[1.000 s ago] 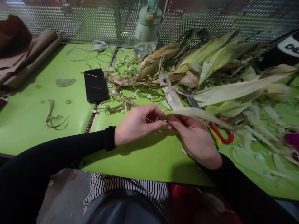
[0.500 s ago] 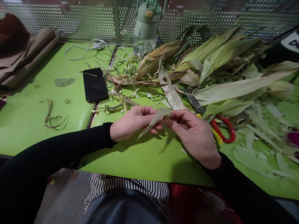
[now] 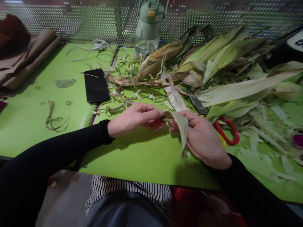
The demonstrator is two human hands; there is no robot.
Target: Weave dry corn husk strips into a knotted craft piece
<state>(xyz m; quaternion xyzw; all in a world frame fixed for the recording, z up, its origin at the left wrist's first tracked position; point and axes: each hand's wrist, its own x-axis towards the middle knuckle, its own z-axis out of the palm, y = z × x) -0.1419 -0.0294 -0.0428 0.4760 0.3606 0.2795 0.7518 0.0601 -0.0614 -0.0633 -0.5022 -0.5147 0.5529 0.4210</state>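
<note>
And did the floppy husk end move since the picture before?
Yes, right: the husk strip's loose end swung away from the phone, and now droops by the right hand.

Phone (image 3: 96, 86) on table (image 3: 137, 154), left of husks (image 3: 211, 67)

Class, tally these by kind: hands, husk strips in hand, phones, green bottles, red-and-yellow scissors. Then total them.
Left hand and right hand: 2
Husk strip in hand: 1
Phone: 1
Green bottle: 1
Red-and-yellow scissors: 1
Total: 6

Pale-green husk strip (image 3: 182, 124), lime-green table (image 3: 146, 160), red-and-yellow scissors handles (image 3: 236, 135), black-and-white striped cloth (image 3: 151, 190)
</note>
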